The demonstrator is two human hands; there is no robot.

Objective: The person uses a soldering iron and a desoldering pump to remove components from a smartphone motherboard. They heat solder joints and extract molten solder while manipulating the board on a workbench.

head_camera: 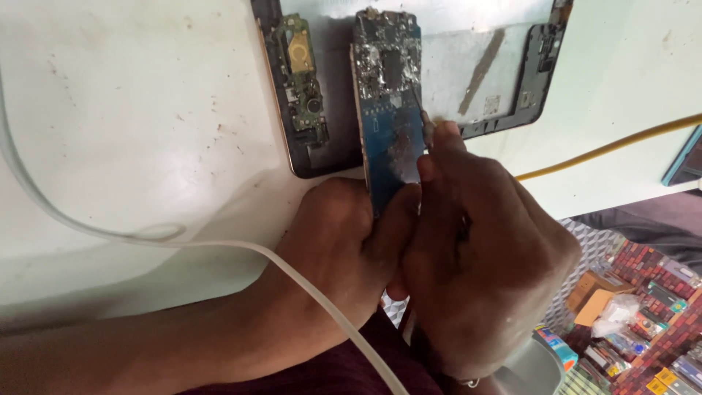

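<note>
A long blue circuit board (389, 110) with silver shielding near its top stands on edge over an opened tablet frame (512, 73). My left hand (338, 241) grips the board's lower end, thumb against its face. My right hand (482, 263) holds a thin metal tool (420, 106) like a pen, its tip touching the board's right edge near the shielding.
The opened frame lies on a white, stained table (131, 110) and carries a smaller green board (301, 73) on its left side. A white cable (219, 245) loops across the table and my left forearm. A yellow cable (621, 143) runs at right. Below right lies a clutter of small boxes (643, 307).
</note>
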